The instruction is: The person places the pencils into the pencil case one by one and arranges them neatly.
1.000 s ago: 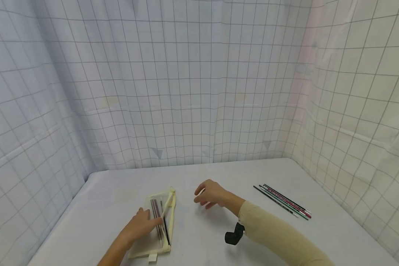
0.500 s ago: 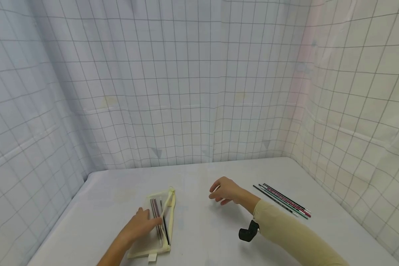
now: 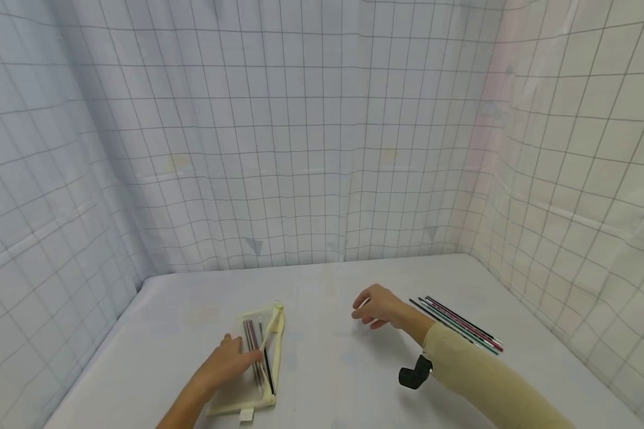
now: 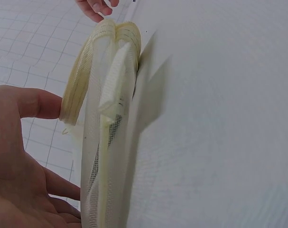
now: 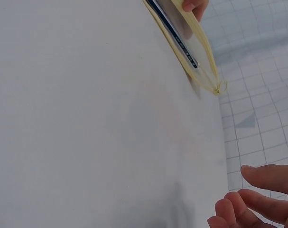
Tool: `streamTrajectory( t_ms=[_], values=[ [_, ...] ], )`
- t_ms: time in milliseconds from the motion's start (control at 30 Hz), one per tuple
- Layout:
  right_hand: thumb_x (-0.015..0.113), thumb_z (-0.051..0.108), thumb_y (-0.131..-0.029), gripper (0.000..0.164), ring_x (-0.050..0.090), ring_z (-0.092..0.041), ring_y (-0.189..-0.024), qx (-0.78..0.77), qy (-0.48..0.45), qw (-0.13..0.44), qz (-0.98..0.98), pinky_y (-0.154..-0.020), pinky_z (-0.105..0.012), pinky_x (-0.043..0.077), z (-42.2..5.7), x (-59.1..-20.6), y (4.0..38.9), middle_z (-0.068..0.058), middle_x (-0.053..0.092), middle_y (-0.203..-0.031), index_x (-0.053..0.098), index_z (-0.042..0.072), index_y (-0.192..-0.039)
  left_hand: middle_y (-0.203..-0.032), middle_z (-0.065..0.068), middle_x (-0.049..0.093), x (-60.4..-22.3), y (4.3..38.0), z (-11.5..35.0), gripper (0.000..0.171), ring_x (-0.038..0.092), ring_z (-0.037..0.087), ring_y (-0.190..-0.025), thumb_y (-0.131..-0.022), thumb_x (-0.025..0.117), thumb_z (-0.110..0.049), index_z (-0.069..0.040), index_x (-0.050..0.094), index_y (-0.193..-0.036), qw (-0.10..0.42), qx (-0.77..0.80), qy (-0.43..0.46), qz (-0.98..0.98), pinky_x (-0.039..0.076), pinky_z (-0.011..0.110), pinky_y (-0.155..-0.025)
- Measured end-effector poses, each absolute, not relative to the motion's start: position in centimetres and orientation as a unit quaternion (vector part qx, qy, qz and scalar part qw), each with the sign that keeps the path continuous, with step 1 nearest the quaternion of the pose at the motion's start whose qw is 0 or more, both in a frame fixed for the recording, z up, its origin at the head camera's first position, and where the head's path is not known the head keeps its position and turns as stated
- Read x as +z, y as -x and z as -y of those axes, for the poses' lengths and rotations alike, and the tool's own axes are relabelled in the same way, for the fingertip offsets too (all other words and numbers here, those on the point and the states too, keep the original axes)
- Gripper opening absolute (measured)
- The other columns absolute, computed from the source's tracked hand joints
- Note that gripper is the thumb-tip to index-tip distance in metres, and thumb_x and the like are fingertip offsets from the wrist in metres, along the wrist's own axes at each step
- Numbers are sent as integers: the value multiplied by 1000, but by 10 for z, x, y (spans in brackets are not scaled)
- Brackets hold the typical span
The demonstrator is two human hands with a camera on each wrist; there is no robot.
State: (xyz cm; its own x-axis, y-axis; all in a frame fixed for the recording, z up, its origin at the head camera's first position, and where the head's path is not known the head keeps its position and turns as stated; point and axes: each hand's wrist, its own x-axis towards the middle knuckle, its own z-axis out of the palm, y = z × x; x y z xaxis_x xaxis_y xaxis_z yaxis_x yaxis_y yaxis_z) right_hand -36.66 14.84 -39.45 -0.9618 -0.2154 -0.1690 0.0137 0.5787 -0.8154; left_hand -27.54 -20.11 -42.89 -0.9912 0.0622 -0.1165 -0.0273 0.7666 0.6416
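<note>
A clear pencil case (image 3: 280, 339) with pale yellow edging lies on the table, its zipped side parted. My left hand (image 3: 225, 363) holds it, with the thumb at the raised zipper edge (image 4: 77, 80) and the fingers on the upper face. Several pencils (image 3: 252, 339) lie inside; one dark pencil (image 5: 177, 38) shows through the opening in the right wrist view. My right hand (image 3: 381, 307) hovers over the table right of centre, fingers loosely bent and nothing in them. To its right lies a bunch of dark, red and green pencils (image 3: 464, 325).
The table (image 3: 322, 369) has a white cover. White cloth with a grid pattern (image 3: 300, 149) hangs at the back and on both sides. A small black camera (image 3: 415, 372) sits at my right wrist by the beige sleeve (image 3: 477, 375).
My right hand has moved to the right, away from the pencil case and closer to the loose pencils. The left hand and the case have stayed put.
</note>
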Motion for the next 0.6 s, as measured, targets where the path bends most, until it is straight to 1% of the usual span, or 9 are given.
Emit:
streamTrajectory(
  t_ms=[267,600],
  values=[
    [79,12,-91,29,69,-22,-81,-449,56,117,-884,-70,-37,61,-162,-392,363,-7,70,-99,72,-1,-116,-150,54,12,-429,276,201,95,15,68,-140,-88,66,-42,28,33,-142,62,337,-9,-939,21,73,-112],
    [79,14,-92,25,65,-20,-78,-400,77,95,-908,-66,-35,59,-184,-400,369,-3,70,-91,73,3,-113,-150,54,10,-431,277,203,98,13,68,-140,-87,67,-44,28,31,-143,73,347,-6,-935,19,74,-112]
  ],
)
